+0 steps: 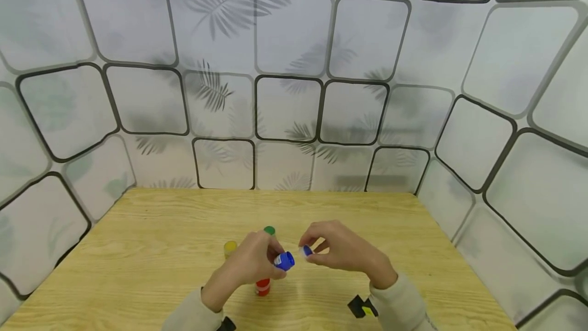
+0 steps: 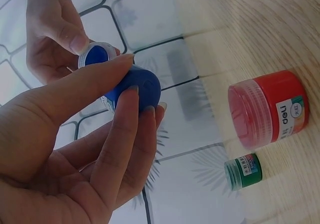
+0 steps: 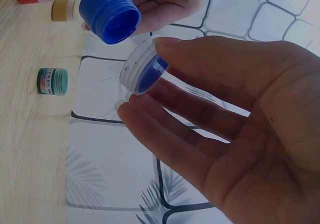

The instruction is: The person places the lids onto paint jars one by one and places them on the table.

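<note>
My left hand [image 1: 251, 262] grips a small blue paint jar [image 1: 285, 261] above the table, tilted with its uncovered mouth toward the right hand. Blue paint shows inside the jar [image 3: 111, 18] in the right wrist view. Between thumb and fingers, my right hand [image 1: 342, 249] pinches the clear screw lid [image 3: 142, 66], whose inside is stained blue. Lid and jar are a short gap apart. Below the left hand stands a red paint jar [image 2: 270, 109] with its clear lid on. A green paint jar [image 2: 243, 172] stands farther back, also lidded.
A yellow-capped jar [image 1: 230, 247] stands left of the left hand, partly hidden by it. The wooden table [image 1: 151, 249] reaches back to a patterned curtain wall [image 1: 289, 111]. Black straps with a yellow mark [image 1: 367, 311] hang by the right sleeve.
</note>
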Tool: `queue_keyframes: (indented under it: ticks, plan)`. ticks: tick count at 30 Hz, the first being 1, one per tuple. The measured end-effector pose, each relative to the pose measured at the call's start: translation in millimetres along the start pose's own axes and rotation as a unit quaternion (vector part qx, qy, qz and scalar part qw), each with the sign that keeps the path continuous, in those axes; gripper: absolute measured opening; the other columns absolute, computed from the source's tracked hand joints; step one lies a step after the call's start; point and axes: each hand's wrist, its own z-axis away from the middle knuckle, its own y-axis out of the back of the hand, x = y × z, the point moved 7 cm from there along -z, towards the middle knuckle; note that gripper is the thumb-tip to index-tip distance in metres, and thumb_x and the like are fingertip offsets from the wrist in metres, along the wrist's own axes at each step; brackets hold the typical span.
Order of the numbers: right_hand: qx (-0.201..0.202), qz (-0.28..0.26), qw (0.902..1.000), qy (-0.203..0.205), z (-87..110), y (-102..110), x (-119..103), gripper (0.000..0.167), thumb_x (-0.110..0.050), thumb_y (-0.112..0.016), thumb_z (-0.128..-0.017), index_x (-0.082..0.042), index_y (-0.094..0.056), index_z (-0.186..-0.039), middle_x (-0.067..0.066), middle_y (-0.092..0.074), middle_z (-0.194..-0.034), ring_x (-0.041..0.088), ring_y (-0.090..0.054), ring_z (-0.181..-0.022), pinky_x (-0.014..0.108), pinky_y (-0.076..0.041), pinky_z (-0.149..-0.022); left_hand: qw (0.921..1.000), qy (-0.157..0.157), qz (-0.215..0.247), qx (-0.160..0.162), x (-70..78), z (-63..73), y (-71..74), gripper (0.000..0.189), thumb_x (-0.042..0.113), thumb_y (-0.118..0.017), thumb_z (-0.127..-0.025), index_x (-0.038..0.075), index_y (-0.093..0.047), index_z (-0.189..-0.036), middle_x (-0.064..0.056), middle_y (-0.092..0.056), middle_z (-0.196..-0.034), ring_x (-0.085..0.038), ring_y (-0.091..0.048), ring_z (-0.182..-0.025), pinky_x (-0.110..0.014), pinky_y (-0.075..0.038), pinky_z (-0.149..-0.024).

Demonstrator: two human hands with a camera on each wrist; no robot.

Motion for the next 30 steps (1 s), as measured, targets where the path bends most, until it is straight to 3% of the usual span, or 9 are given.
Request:
queue_keyframes:
  ticks: [13, 22, 30]
  plan:
    - [-0.001, -0.008, 0.9998, 0.017, -2.9, -4.7, -4.7, 0.017, -0.004, -0.073, -0.094, -0.004, -0.072, -0.112, 0.014, -0.071, -0.11, 0.017, -0.071, -0.1, 0.016, -0.058, -0.082, 0.9999, 0.015, 0.004, 0.001, -1.5, -1.3, 2.5, 0.028, 0.008, -0.094, -0.071, 0.002, -0.078, -0.094, -0.002, -0.076, -0.084, -0.011, -0.068, -0.076, -0.026, -0.059, -0.067]
    - [0.012, -0.011, 0.9997, 0.016, -7.8, -9.6, -4.8, 0.019, -0.004, -0.076, -0.092, -0.007, -0.072, -0.11, 0.005, -0.071, -0.107, 0.01, -0.07, -0.1, 0.015, -0.058, -0.081, 1.0, 0.003, 0.004, 0.006, 0.0, -1.1, 3.2, 0.026, 0.007, -0.094, -0.071, 0.002, -0.078, -0.091, -0.002, -0.075, -0.082, -0.011, -0.067, -0.074, -0.025, -0.058, -0.065]
    - [0.022, -0.027, 0.999, 0.028, -10.5, -14.4, -5.5, 0.02, -0.003, -0.076, -0.091, -0.006, -0.072, -0.11, 0.006, -0.072, -0.108, 0.012, -0.071, -0.102, 0.017, -0.059, -0.082, 0.9999, 0.002, 0.012, 0.003, 2.2, -0.5, 2.0, 0.026, 0.007, -0.093, -0.072, 0.001, -0.078, -0.092, -0.003, -0.076, -0.083, -0.011, -0.069, -0.074, -0.026, -0.059, -0.066]
